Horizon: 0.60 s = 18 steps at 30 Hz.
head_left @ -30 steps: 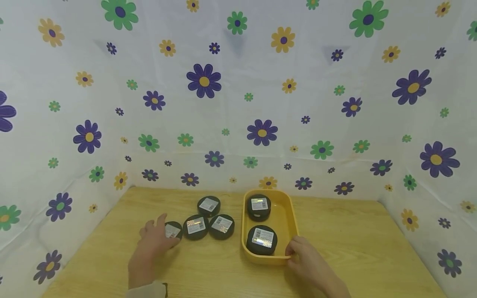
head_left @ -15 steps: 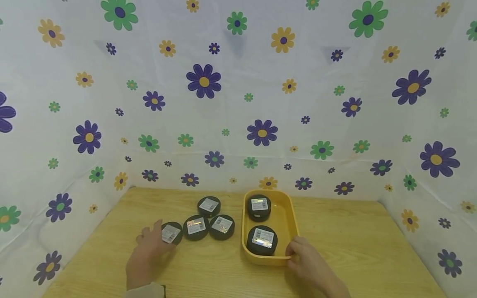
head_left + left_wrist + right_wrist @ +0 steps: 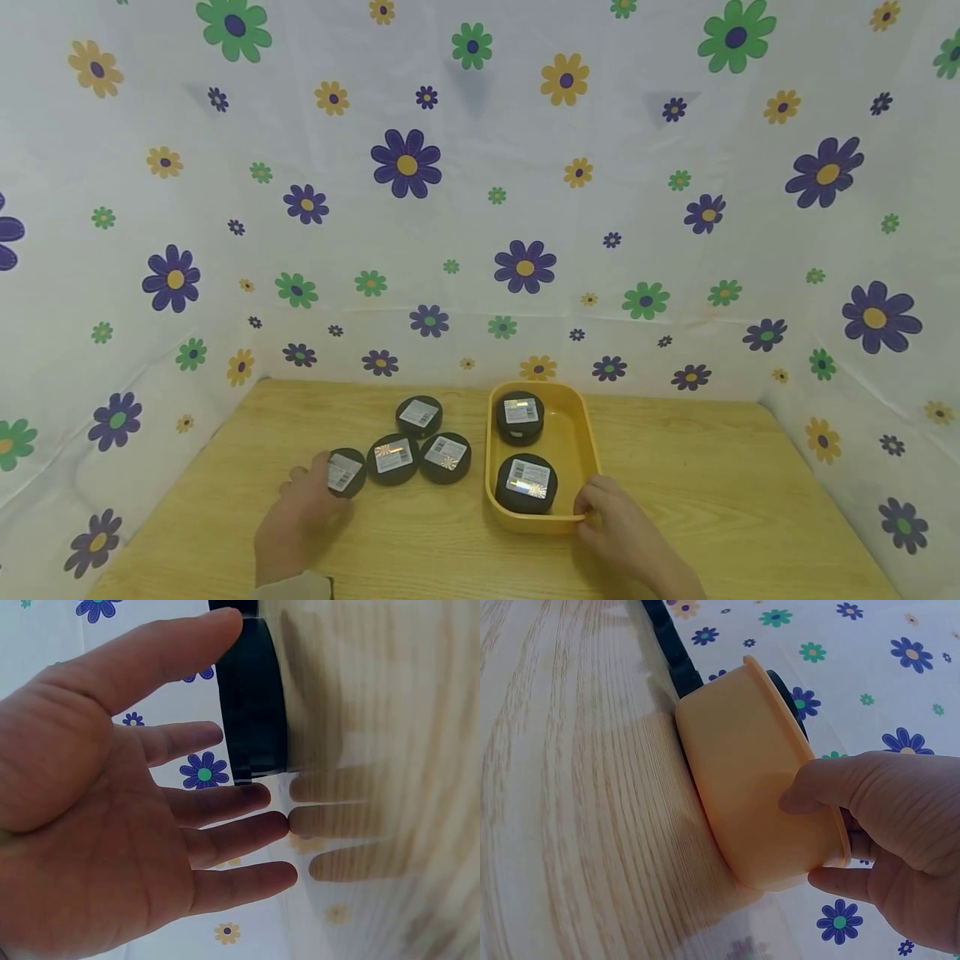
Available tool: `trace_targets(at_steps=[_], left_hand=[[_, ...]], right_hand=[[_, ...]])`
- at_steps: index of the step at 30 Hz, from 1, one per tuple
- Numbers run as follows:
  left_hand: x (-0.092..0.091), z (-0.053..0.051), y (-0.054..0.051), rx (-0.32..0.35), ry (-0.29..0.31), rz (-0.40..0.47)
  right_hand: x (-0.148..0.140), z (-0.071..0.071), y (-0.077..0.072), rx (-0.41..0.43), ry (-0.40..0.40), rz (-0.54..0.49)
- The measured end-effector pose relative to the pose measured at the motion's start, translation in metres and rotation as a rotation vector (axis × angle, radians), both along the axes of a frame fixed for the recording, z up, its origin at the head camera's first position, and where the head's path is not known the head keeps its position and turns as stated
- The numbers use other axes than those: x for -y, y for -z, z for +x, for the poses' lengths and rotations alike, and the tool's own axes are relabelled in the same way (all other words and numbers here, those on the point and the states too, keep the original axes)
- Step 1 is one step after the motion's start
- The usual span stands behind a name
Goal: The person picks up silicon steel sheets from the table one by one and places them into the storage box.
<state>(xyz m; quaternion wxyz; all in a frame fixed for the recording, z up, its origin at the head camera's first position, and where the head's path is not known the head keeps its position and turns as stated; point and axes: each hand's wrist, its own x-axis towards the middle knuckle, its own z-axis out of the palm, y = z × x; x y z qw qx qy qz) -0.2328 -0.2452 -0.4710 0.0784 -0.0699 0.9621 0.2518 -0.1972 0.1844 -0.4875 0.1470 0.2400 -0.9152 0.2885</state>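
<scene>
In the head view my left hand is beside the leftmost round black tub, which has a pale label on top. The left wrist view shows that hand's fingers spread and fairly straight, with the thumb at the edge of the black tub; whether it touches is unclear. My right hand pinches the near right corner of a yellow tray. From the right wrist, the thumb lies on the outside of the tray wall, other fingers over the rim. Two labelled black tubs, one far and one near, sit inside the tray.
Between the left hand and the tray stand three more black tubs: one behind, one in the middle and one at right. Beneath everything is a wooden table. A flowered white cloth rises behind and at both sides.
My left hand has drawn down slightly, and its fingers have lowered, uncovering more of the leftmost tub's label. The right hand and tray stay put.
</scene>
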Motion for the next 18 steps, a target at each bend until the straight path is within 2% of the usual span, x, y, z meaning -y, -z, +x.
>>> trace_targets(at_steps=[5, 10, 18], left_hand=[[-0.0045, 0.0004, -0.0023, 0.026, -0.006, -0.019], [-0.0081, -0.0002, -0.0024, 0.018, -0.021, -0.028], [-0.0093, -0.0062, 0.0056, -0.106, 0.009, -0.041]], right_hand=[[0.0001, -0.0001, -0.001, 0.021, 0.009, 0.008], [0.0, -0.0009, -0.0025, 0.051, 0.013, 0.016], [-0.0013, -0.0019, -0.0009, 0.054, 0.003, 0.009]])
